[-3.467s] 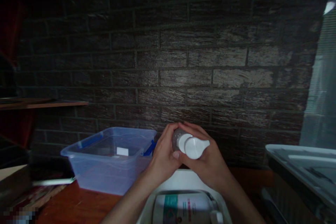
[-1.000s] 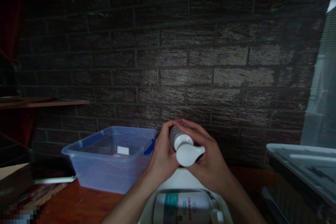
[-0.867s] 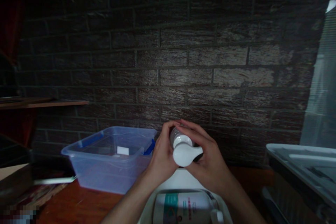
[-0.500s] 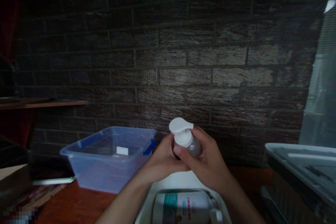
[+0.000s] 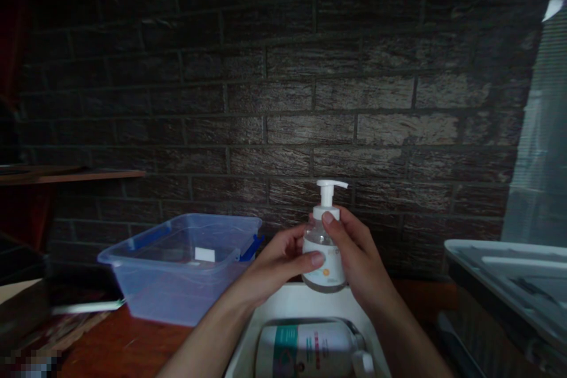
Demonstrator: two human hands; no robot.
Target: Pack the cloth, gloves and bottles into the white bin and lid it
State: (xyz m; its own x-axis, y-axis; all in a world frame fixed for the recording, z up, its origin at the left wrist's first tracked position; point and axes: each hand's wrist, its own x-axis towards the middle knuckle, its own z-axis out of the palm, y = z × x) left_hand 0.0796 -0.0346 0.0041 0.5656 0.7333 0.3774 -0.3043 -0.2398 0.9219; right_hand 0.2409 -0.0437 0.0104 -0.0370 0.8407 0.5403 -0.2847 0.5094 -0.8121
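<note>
A clear pump bottle [image 5: 325,261] with a white pump head and a pale label is held nearly upright between both hands. My left hand [image 5: 283,254] grips its lower left side, thumb across the label. Around the bottle's right side and neck, my right hand [image 5: 357,245] is closed, its thumb near the white collar. Below the hands, a white tray [image 5: 295,301] holds a larger white bottle [image 5: 310,348] lying on its side, with a teal band and red print.
To the left stands a clear bluish plastic bin [image 5: 163,289] with blue handles on the reddish wooden table [image 5: 133,345]. A lidded grey container [image 5: 505,289] is at the right. Behind rises a dark brick wall [image 5: 287,130]; a wooden shelf [image 5: 88,177] juts out at left.
The pump bottle has been tipped from leaning towards me to nearly upright, so its label now faces me. Both hands have shifted their grip on it, and its nozzle still points right.
</note>
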